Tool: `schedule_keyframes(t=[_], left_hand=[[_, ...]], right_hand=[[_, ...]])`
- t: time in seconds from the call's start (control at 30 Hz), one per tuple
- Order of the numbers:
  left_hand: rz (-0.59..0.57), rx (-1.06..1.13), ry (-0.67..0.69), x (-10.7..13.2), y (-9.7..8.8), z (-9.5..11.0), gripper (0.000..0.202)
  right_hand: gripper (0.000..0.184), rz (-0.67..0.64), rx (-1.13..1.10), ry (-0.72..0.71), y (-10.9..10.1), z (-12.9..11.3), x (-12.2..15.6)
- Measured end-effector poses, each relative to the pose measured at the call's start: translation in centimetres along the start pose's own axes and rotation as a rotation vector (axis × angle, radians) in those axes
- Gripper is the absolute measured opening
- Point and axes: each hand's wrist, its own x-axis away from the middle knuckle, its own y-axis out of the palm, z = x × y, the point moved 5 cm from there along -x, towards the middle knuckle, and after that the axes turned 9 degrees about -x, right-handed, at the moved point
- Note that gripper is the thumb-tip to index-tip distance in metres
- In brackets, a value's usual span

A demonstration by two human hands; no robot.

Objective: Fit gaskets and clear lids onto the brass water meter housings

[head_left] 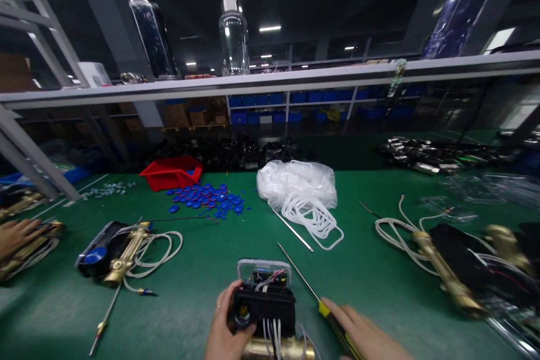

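Observation:
At the bottom middle, my left hand (224, 326) grips the left side of a black meter housing (274, 310). The housing's clear-rimmed cover stands tipped up at the back, showing a circuit board (265, 277) and thin wires. White cables run down its front, over a brass pipe body (301, 347) partly cut off by the frame. My right hand (365, 331) is closed around a screwdriver (324, 309) with a yellow and black handle. Its long shaft points up and left, the tip apart from the housing and over the green table.
Another meter with a brass pipe (133, 250) lies at left, beside a co-worker's hand (19, 239). Blue caps (206, 197) lie near a red bin (169, 174). A plastic bag (295, 180) and white tubing (312, 216) sit ahead. More brass meters (449, 275) lie right. A shelf (287, 79) crosses above.

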Motion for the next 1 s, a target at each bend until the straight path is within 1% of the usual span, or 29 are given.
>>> schedule_keyframes(t=[0.07,0.1,0.17,0.27,0.33,0.37,0.43,0.5,0.53,0.57,0.6,0.63,0.67,0.7,0.73,0.77,0.8,0.87,0.93,1.0], left_hand=[[0.011,0.029,0.023,-0.1,0.0,-0.2,0.057],[0.008,0.033,0.026,-0.1,0.0,-0.1,0.057],[-0.016,0.022,0.011,0.0,0.1,0.2,0.059],[-0.033,0.013,-0.015,0.2,0.3,0.5,0.060],[-0.022,0.027,-0.008,0.4,0.5,0.2,0.061],[-0.008,0.034,-0.009,0.5,0.6,-0.1,0.062],[0.024,0.034,-0.023,0.6,0.6,-0.7,0.066],[0.016,-0.021,-0.019,0.6,0.3,-0.6,0.075],[0.001,-0.073,0.002,0.4,0.0,-0.1,0.081],[-0.029,-0.139,0.036,0.3,-0.3,0.8,0.088],[-0.075,-0.215,0.081,0.0,-0.5,1.8,0.094],[-0.127,-0.289,0.130,-0.3,-0.6,2.9,0.100],[-0.193,-0.355,0.181,-0.5,-0.6,4.0,0.104],[-0.252,-0.409,0.233,-0.8,-0.5,5.0,0.104],[-0.298,-0.451,0.287,-1.0,-0.3,5.8,0.100],[-0.312,-0.486,0.337,-1.2,-0.2,6.3,0.091],[-0.306,-0.510,0.384,-1.3,-0.1,6.7,0.079],[-0.262,-0.534,0.463,-1.3,0.0,7.0,0.060],[-0.234,-0.532,0.517,-1.2,0.0,7.0,0.054],[-0.230,-0.524,0.542,-1.2,0.1,7.0,0.056]], right_hand=[[0.069,0.009,-0.001,-0.042,0.8,-0.3,-2.7],[0.065,0.032,-0.015,-0.066,0.7,-0.5,-4.2],[0.055,0.113,-0.046,-0.094,-0.5,-1.0,-7.6],[0.047,0.191,-0.076,-0.098,-2.7,-1.9,-12.1],[0.043,0.198,-0.134,-0.123,-3.6,-2.9,-13.7],[0.042,0.178,-0.175,-0.145,-3.7,-3.5,-14.0],[0.041,0.081,-0.270,-0.209,-3.5,-4.9,-13.5],[0.043,-0.045,-0.352,-0.273,-2.9,-6.3,-12.0],[0.051,-0.095,-0.380,-0.297,-2.5,-6.9,-11.0],[0.066,-0.124,-0.395,-0.308,-2.2,-7.4,-10.1],[0.080,-0.131,-0.398,-0.307,-1.9,-7.7,-9.3],[0.091,-0.123,-0.395,-0.298,-1.6,-7.9,-8.5],[0.094,-0.107,-0.389,-0.283,-1.3,-8.0,-7.9],[0.090,-0.091,-0.383,-0.268,-0.9,-8.0,-7.4],[0.081,-0.081,-0.381,-0.252,-0.6,-8.0,-6.9],[0.071,-0.071,-0.381,-0.241,-0.2,-7.9,-6.6],[0.062,-0.061,-0.381,-0.235,0.1,-7.8,-6.2],[0.051,-0.030,-0.374,-0.246,0.7,-7.5,-5.6],[0.046,0.003,-0.366,-0.280,1.3,-7.2,-5.0],[0.051,0.019,-0.368,-0.316,1.9,-6.8,-4.7]])
